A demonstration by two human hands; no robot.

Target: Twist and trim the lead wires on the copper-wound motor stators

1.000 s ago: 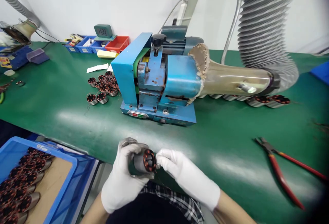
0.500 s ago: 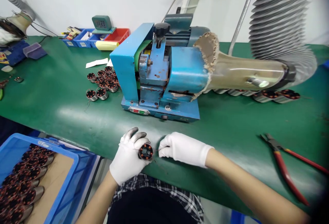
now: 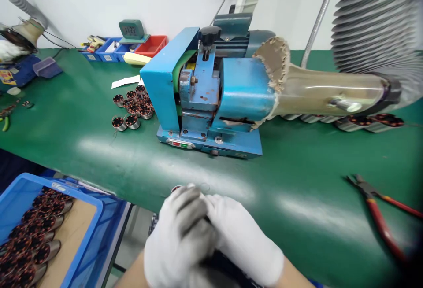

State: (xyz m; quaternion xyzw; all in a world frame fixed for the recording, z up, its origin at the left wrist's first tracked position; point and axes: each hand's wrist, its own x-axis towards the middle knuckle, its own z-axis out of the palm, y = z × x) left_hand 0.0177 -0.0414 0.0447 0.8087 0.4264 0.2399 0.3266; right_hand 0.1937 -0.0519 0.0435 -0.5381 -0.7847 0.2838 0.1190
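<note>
Both hands wear thin white knitted gloves that fit closely and end at the wrist. The left hand [image 3: 180, 239] has a glove with fingers and fingertips soiled dark grey, the dirt spreading over the knuckles. The right hand [image 3: 243, 237] has a cleaner glove, white nearly all over. Below the glove cuffs the forearms are bare, with no sleeves showing.

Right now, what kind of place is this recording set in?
Probably a small motor assembly workshop: a green bench carries a blue bench machine fed by a ribbed extraction duct, with copper-wound stators clustered beside it and more in a blue crate.
</note>
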